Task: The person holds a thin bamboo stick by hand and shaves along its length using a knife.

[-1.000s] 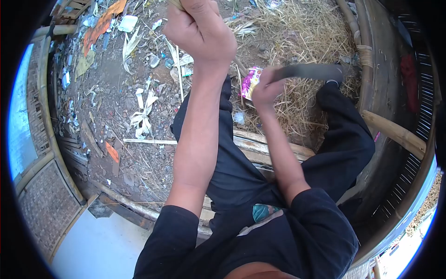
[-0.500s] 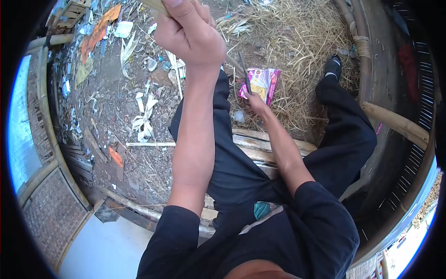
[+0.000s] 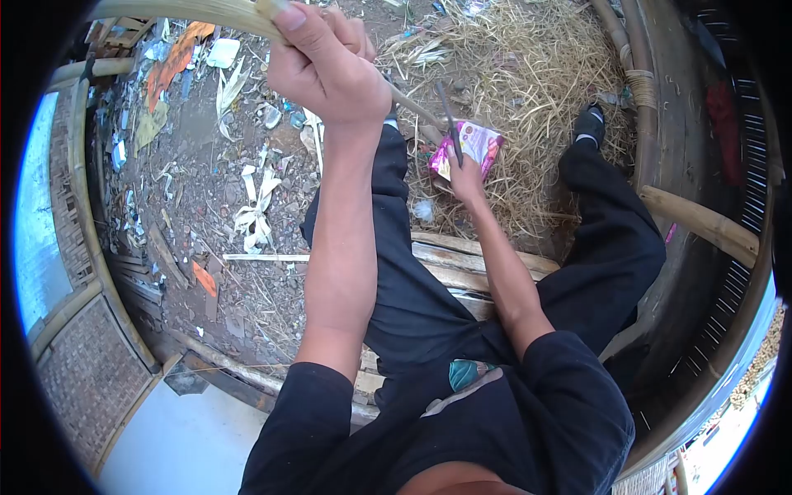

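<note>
At the top of the head view, my left hand (image 3: 330,74) is closed around a pale bamboo strip (image 3: 190,11), thumb on top. The strip runs off to the upper left, and a thinner length (image 3: 417,107) shows on the other side of the fist, pointing toward the right hand. Lower and to the right, my right hand (image 3: 466,177) is closed on a knife, its narrow dark blade (image 3: 447,107) pointing up and away. The knife's handle is mostly hidden by the fingers. Just behind this hand lies a pink and white plastic packet (image 3: 483,144).
Dry straw (image 3: 536,91) covers the ground between my feet. Plastic scraps and an orange sheet (image 3: 177,62) litter the dirt at left. Bamboo slats (image 3: 454,256) lie beneath my legs. A bamboo pole (image 3: 701,219) juts in from the right, and woven panels (image 3: 91,363) border the left.
My left hand has shifted slightly left and down, showing more of the bamboo strip. My right hand has moved a little right, with the knife now in front of the packet.
</note>
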The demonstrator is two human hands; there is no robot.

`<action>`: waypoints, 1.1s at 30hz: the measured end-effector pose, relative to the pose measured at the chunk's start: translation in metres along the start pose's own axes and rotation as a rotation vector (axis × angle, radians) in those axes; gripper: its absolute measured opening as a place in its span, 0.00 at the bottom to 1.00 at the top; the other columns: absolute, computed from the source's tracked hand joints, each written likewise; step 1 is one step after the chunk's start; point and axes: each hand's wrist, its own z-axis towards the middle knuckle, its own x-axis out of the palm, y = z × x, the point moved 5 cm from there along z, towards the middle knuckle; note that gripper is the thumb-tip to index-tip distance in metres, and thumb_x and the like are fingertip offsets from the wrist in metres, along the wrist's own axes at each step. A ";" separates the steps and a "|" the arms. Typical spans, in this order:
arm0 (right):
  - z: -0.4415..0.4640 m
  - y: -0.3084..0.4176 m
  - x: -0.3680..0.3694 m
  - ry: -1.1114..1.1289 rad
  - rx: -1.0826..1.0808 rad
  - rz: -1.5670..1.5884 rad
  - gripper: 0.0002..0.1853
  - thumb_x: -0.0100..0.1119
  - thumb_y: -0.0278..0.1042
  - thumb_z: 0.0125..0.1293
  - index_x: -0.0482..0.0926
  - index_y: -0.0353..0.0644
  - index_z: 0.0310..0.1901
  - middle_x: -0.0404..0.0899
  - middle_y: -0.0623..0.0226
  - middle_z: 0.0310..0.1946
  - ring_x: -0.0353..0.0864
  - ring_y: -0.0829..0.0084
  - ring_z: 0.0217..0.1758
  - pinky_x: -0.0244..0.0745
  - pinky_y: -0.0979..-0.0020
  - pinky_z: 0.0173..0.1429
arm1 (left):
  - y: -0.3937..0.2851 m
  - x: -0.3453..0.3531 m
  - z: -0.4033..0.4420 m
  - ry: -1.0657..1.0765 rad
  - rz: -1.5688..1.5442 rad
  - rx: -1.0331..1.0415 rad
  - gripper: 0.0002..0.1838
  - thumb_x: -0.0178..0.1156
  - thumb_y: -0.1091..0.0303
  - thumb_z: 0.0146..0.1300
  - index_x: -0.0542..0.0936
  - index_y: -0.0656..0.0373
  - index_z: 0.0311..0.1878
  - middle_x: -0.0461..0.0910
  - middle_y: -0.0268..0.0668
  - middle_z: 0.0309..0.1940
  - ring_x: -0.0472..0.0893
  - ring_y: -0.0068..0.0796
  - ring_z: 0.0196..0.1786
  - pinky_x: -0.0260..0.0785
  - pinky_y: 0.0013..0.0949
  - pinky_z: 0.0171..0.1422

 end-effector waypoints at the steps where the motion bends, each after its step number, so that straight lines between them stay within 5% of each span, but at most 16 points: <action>1: 0.002 -0.006 0.006 0.159 0.152 0.348 0.29 0.48 0.60 0.70 0.73 0.37 0.27 0.67 0.70 0.14 0.69 0.75 0.17 0.64 0.67 0.23 | 0.000 -0.001 0.000 0.033 0.011 0.005 0.28 0.41 0.44 0.74 0.55 0.53 0.22 0.50 0.25 0.10 0.50 0.14 0.11 0.43 0.26 0.14; 3: -0.005 0.012 -0.007 0.424 0.436 1.001 0.24 0.46 0.58 0.73 0.72 0.41 0.33 0.60 0.80 0.12 0.60 0.83 0.13 0.54 0.73 0.15 | -0.002 -0.001 -0.002 0.033 0.029 0.010 0.28 0.40 0.44 0.74 0.55 0.52 0.22 0.50 0.25 0.10 0.50 0.14 0.11 0.43 0.26 0.14; 6: 0.009 0.025 -0.019 0.244 0.284 1.004 0.19 0.44 0.53 0.75 0.68 0.44 0.38 0.56 0.83 0.12 0.54 0.87 0.11 0.45 0.78 0.13 | -0.003 0.001 -0.003 0.012 0.048 0.026 0.28 0.40 0.44 0.74 0.55 0.52 0.22 0.50 0.25 0.10 0.49 0.14 0.12 0.42 0.25 0.14; 10: 0.016 0.033 -0.028 0.226 0.286 1.138 0.18 0.42 0.50 0.76 0.69 0.42 0.45 0.59 0.77 0.16 0.56 0.85 0.15 0.51 0.79 0.18 | -0.011 -0.001 -0.002 0.002 0.024 0.049 0.28 0.41 0.43 0.74 0.55 0.52 0.23 0.50 0.25 0.11 0.49 0.14 0.12 0.42 0.25 0.14; 18: 0.005 0.056 -0.049 0.159 0.190 1.097 0.09 0.42 0.39 0.76 0.69 0.44 0.41 0.72 0.72 0.26 0.67 0.83 0.20 0.64 0.79 0.21 | -0.003 0.005 -0.009 -0.015 -0.005 -0.024 0.27 0.42 0.43 0.74 0.57 0.54 0.25 0.50 0.26 0.11 0.49 0.14 0.12 0.42 0.26 0.15; 24: 0.000 0.128 -0.138 -0.088 -0.009 0.609 0.14 0.45 0.41 0.75 0.68 0.36 0.45 0.71 0.63 0.18 0.72 0.68 0.19 0.65 0.64 0.26 | -0.001 0.010 -0.009 0.027 -0.055 -0.026 0.26 0.42 0.45 0.74 0.57 0.55 0.25 0.50 0.26 0.11 0.49 0.14 0.12 0.42 0.26 0.14; 30: -0.018 0.193 -0.200 -0.357 -0.446 0.930 0.11 0.42 0.37 0.76 0.66 0.36 0.49 0.68 0.75 0.22 0.64 0.87 0.22 0.56 0.80 0.24 | 0.003 0.008 -0.005 -0.018 0.004 0.003 0.28 0.42 0.45 0.74 0.55 0.53 0.22 0.50 0.25 0.10 0.49 0.13 0.11 0.42 0.24 0.13; 32: -0.023 0.185 -0.181 -0.534 -0.554 1.074 0.10 0.41 0.34 0.76 0.65 0.35 0.50 0.70 0.69 0.28 0.69 0.82 0.26 0.63 0.77 0.27 | 0.002 0.014 -0.005 0.002 0.061 0.083 0.28 0.41 0.45 0.75 0.54 0.52 0.22 0.50 0.25 0.10 0.49 0.13 0.11 0.42 0.23 0.13; 33: -0.025 0.163 -0.147 -0.521 -0.479 0.722 0.14 0.37 0.34 0.77 0.64 0.32 0.54 0.76 0.56 0.37 0.78 0.66 0.36 0.72 0.65 0.39 | 0.006 0.010 -0.008 -0.086 0.052 0.054 0.22 0.43 0.55 0.77 0.61 0.53 0.25 0.53 0.23 0.14 0.50 0.11 0.14 0.44 0.24 0.17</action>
